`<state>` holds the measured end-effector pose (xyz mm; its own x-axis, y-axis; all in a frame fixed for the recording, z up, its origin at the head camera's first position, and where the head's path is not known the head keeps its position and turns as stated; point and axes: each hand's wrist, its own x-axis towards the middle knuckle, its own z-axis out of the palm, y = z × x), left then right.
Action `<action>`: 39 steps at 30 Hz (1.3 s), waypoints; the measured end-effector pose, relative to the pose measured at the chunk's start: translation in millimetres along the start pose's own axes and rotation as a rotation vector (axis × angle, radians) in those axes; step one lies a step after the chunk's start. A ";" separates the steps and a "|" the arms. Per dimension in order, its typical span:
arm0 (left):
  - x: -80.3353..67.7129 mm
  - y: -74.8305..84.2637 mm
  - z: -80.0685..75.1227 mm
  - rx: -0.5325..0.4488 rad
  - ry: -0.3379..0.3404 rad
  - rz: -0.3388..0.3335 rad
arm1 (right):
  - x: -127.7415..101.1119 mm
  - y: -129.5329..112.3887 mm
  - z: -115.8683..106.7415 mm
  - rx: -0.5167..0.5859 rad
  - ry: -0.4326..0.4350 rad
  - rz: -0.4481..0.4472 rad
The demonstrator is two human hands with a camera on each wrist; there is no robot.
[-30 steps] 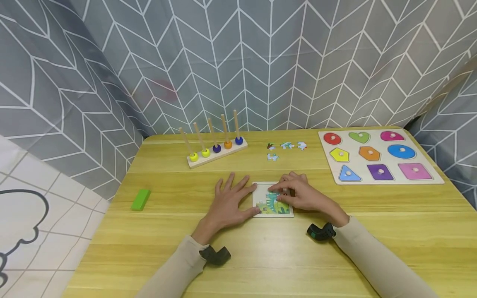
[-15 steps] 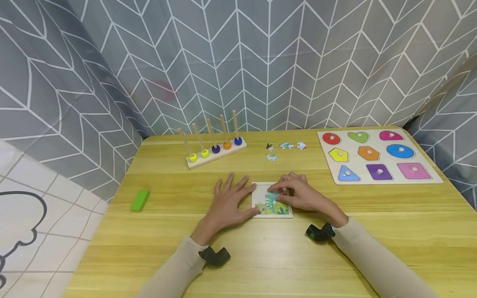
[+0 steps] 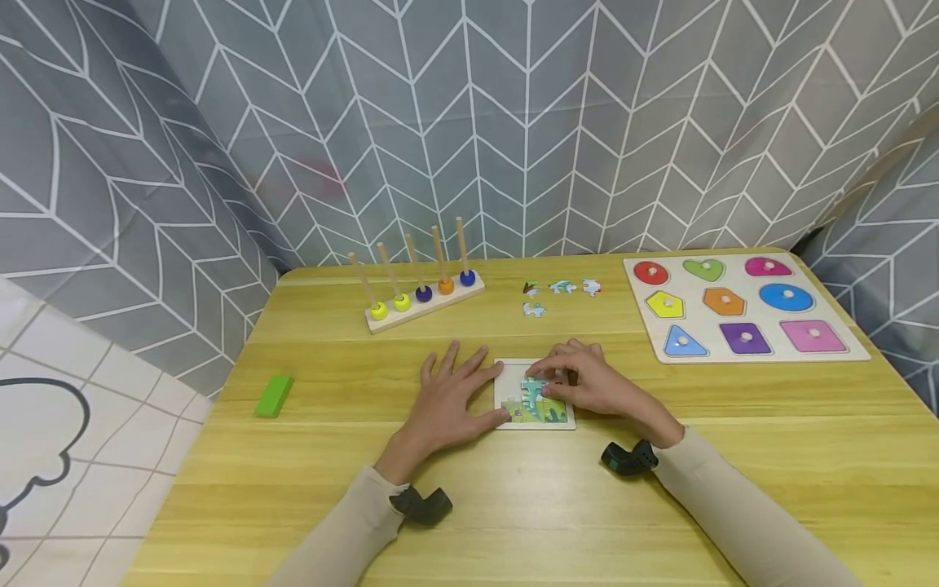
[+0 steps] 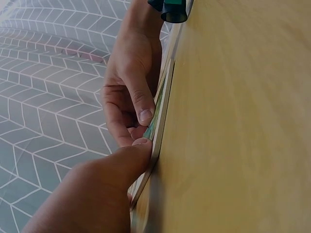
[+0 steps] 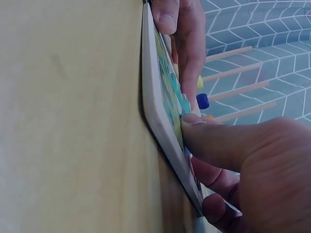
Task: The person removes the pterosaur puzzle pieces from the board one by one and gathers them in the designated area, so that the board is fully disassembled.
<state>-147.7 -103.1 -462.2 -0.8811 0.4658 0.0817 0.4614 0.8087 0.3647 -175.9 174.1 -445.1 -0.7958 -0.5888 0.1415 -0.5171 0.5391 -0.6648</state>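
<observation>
A small square jigsaw puzzle tray (image 3: 511,373) with a white rim lies on the table between my hands. Green dinosaur pieces fill its lower part, and bare white board shows at the upper left. My right hand (image 3: 590,379) pinches a teal jigsaw piece (image 3: 531,393) between thumb and fingers, over the middle of the tray. In the right wrist view, this piece (image 5: 184,104) stands slightly proud of the picture. My left hand (image 3: 451,401) lies with fingers spread, its thumb and index fingertips on the tray's left rim.
Several loose jigsaw pieces (image 3: 562,287) lie behind the tray. A peg stacker (image 3: 433,306) with coloured rings stands at the back left, a shape board (image 3: 693,310) at the back right. A green block (image 3: 275,396) is on the left, and a patterned curtain (image 3: 469,122) hangs behind.
The teal piece in my right hand has turned and shifted slightly within the tray. Both hands keep nearly the same place, with the left still on the rim.
</observation>
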 end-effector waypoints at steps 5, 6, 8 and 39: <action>0.3 -0.5 0.4 0.001 -0.001 0.002 | 0.9 -0.5 -0.5 -0.008 -0.007 0.002; 0.2 -0.5 0.4 0.001 -0.002 0.002 | 1.0 -0.6 -0.6 -0.012 -0.008 0.001; 0.2 -0.5 0.6 0.003 -0.006 0.001 | 1.0 -0.6 -0.8 -0.021 -0.007 -0.005; -0.2 -0.4 1.3 -0.005 0.004 0.001 | 0.7 -5.0 1.9 0.119 0.040 -0.023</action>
<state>-147.6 -103.0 -463.5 -0.8810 0.4653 0.0857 0.4618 0.8064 0.3694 -173.3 169.9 -443.1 -0.7976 -0.5741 0.1851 -0.4958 0.4492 -0.7433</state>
